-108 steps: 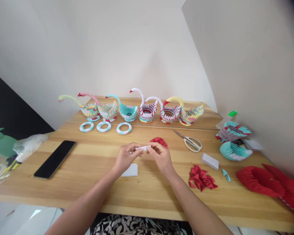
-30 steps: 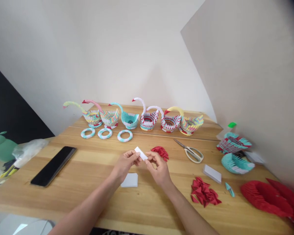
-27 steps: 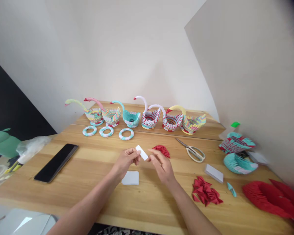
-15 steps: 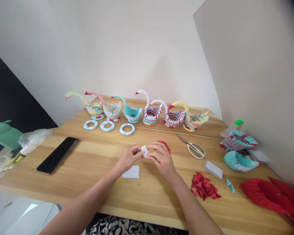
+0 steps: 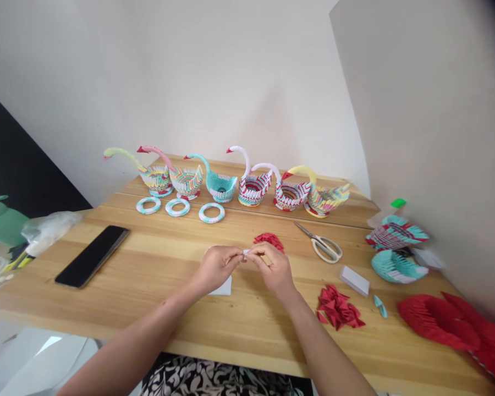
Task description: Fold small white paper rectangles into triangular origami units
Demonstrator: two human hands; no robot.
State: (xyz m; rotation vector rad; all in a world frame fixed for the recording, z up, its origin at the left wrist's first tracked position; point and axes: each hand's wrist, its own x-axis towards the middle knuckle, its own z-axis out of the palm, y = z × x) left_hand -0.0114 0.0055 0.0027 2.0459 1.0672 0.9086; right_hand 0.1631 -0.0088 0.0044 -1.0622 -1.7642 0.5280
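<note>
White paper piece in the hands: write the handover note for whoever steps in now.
Left hand and right hand: both pinch the small white folded paper piece above the wooden table.
A flat white paper slip lies under the left hand.
Done: two piles of red folded paper pieces, one behind the hands, one right.
Left: this fold looks unfinished.

A single head-worn camera looks forward and down from the near edge of the tabletop [image 5: 157, 308], close above it, facing the far wall [image 5: 198, 82]; the wall corner stands at the right.
</note>
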